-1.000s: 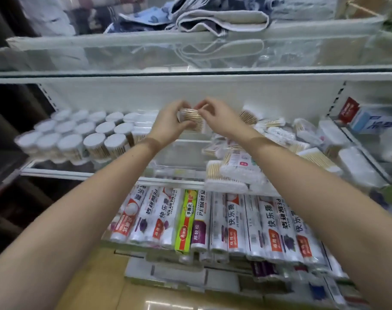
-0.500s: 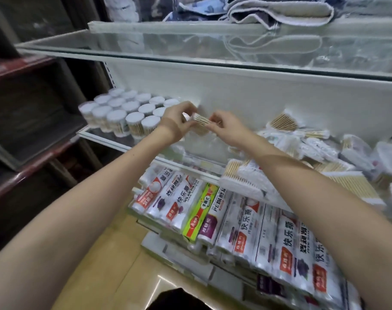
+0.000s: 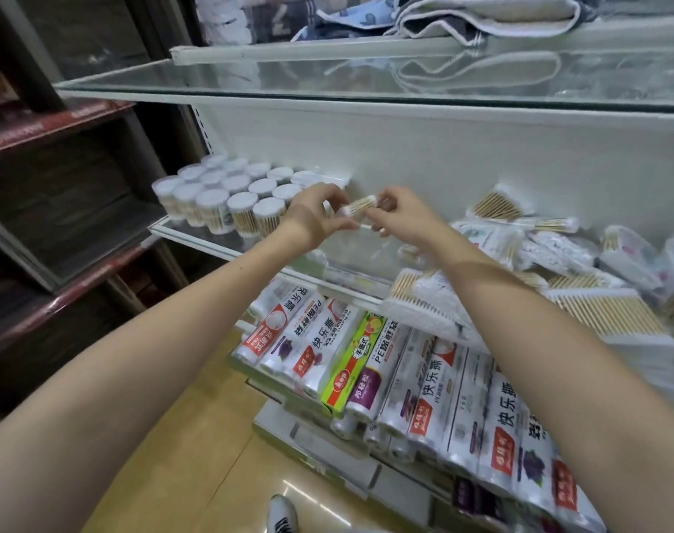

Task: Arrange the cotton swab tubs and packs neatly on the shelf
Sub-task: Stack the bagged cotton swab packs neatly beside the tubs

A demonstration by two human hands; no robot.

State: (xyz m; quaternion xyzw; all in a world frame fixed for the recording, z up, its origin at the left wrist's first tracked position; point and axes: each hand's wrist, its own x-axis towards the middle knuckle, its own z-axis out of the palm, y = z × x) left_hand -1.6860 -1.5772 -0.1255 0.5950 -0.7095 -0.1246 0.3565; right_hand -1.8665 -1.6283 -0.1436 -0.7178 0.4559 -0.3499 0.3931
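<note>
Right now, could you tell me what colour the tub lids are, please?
White, seen clearly in the head view on the tubs.

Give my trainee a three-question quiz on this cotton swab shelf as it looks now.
1. True or false: both hands hold the small clear tub of wooden cotton swabs.
2. Where do the white-lidded round tubs stand on the glass shelf: A left end, B right end, C centre?
3. Fill in: the loose clear swab packs lie in a ___ on the right.

Key: 1 true, left hand and right hand; 2 A; 3 heap.

Both hands (image 3: 360, 215) pinch swab pack (image 3: 360, 205) above shelf (image 3: 220, 248).
</note>
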